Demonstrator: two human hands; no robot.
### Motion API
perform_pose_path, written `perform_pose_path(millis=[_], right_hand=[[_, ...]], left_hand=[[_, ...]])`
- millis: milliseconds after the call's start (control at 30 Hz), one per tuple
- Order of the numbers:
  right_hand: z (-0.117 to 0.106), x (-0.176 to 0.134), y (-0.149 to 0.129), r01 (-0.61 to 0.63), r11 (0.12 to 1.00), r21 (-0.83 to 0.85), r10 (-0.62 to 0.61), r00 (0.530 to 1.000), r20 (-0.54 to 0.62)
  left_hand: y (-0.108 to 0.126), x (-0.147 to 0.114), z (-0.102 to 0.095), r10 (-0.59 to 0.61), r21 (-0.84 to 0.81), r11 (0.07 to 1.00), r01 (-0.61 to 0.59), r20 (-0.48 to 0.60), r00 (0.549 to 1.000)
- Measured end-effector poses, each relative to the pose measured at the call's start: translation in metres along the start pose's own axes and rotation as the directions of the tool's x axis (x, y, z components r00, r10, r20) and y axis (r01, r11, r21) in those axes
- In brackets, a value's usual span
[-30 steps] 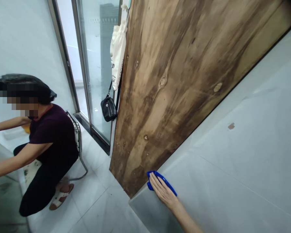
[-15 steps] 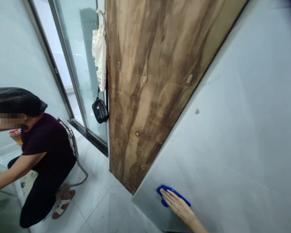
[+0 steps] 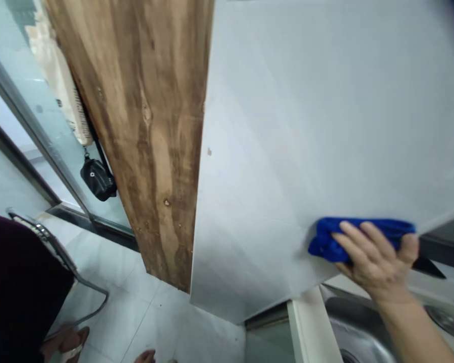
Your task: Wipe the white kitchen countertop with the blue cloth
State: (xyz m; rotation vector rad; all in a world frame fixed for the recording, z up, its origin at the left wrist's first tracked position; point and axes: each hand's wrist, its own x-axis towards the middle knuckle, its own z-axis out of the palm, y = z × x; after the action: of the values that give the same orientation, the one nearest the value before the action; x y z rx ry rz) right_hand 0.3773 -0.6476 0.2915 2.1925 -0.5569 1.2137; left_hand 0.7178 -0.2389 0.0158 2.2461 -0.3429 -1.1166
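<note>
My right hand point(image 3: 378, 262) presses a folded blue cloth point(image 3: 366, 232) against the white wall panel point(image 3: 257, 176). Its fingers are bent over the cloth, with the back of the hand toward me. The hand is near the panel's lower edge, above a counter with a metal sink point(image 3: 357, 327). Part of the cloth is hidden under the fingers. My left hand is out of view.
A wooden panel point(image 3: 155, 151) adjoins the white one on the left. Beside it hang a cream cloth bag point(image 3: 60, 75) and a small black bag point(image 3: 98, 179). A person in dark clothing point(image 3: 18, 282) sits at the left by a metal-framed chair point(image 3: 94, 290) on the tiled floor point(image 3: 174, 317).
The view has swung right and the sink has come into sight. My right hand has moved right along the white panel with the cloth, which now looks more bunched.
</note>
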Motion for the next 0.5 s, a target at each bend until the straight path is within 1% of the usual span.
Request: perform_pose_path(millis=[33,67,100,133,167,200,233,267,300,333,367,400,433,467,500], right_hand=[[-0.003,0.016,0.003,-0.071,0.997,-0.02,0.07,0.995,-0.071],[-0.004,0.031,0.006,-0.101,0.994,-0.036,0.095,0.983,-0.16],[-0.004,0.044,0.008,-0.083,0.995,-0.057,0.067,0.967,-0.244],[-0.002,0.052,0.008,-0.084,0.993,-0.079,0.055,0.947,-0.315],[0.002,0.057,0.007,-0.125,0.987,-0.097,0.08,0.924,-0.374],[0.007,0.057,0.004,-0.175,0.979,-0.108,0.116,0.903,-0.413],[0.013,0.052,0.0,-0.236,0.966,-0.106,0.167,0.882,-0.44],[0.019,0.044,-0.006,-0.292,0.952,-0.095,0.22,0.864,-0.452],[0.026,0.032,-0.012,-0.332,0.94,-0.078,0.263,0.851,-0.454],[0.033,0.017,-0.019,-0.353,0.934,-0.058,0.292,0.844,-0.449],[0.041,0.001,-0.027,-0.358,0.933,-0.039,0.305,0.844,-0.442],[0.049,-0.017,-0.035,-0.354,0.935,-0.022,0.309,0.843,-0.441],[0.058,-0.035,-0.042,-0.352,0.936,-0.008,0.314,0.842,-0.438],[0.067,-0.054,-0.05,-0.369,0.929,0.01,0.335,0.83,-0.447],[0.077,-0.073,-0.058,-0.404,0.914,0.026,0.371,0.811,-0.453]], left_hand=[[0.012,0.011,-0.005,0.045,-0.007,0.999,-0.045,-0.001,0.999],[0.028,0.022,-0.012,0.098,-0.015,0.995,-0.098,-0.005,0.995],[0.049,0.03,-0.022,0.173,-0.021,0.985,-0.174,-0.028,0.984],[0.076,0.036,-0.034,0.242,-0.013,0.97,-0.243,-0.06,0.968],[0.107,0.038,-0.047,0.341,-0.002,0.939,-0.344,-0.108,0.934],[0.142,0.036,-0.06,0.502,0.044,0.861,-0.506,-0.222,0.836],[0.18,0.029,-0.072,0.66,0.129,0.741,-0.659,-0.318,0.68],[0.218,0.018,-0.083,0.775,0.24,0.599,-0.764,-0.412,0.479],[0.255,0.004,-0.092,0.853,0.35,0.444,-0.825,-0.448,0.269],[0.29,-0.012,-0.1,0.893,0.451,0.288,-0.845,-0.446,0.066],[0.323,-0.029,-0.105,0.902,0.552,0.139,-0.822,-0.413,-0.124],[0.352,-0.044,-0.108,0.893,0.629,0.006,-0.777,-0.352,-0.279],[0.377,-0.056,-0.11,0.878,0.679,-0.082,-0.729,-0.297,-0.376],[0.398,-0.065,-0.109,0.855,0.717,-0.16,-0.679,-0.243,-0.458],[0.415,-0.069,-0.106,0.84,0.734,-0.22,-0.642,-0.193,-0.508]])
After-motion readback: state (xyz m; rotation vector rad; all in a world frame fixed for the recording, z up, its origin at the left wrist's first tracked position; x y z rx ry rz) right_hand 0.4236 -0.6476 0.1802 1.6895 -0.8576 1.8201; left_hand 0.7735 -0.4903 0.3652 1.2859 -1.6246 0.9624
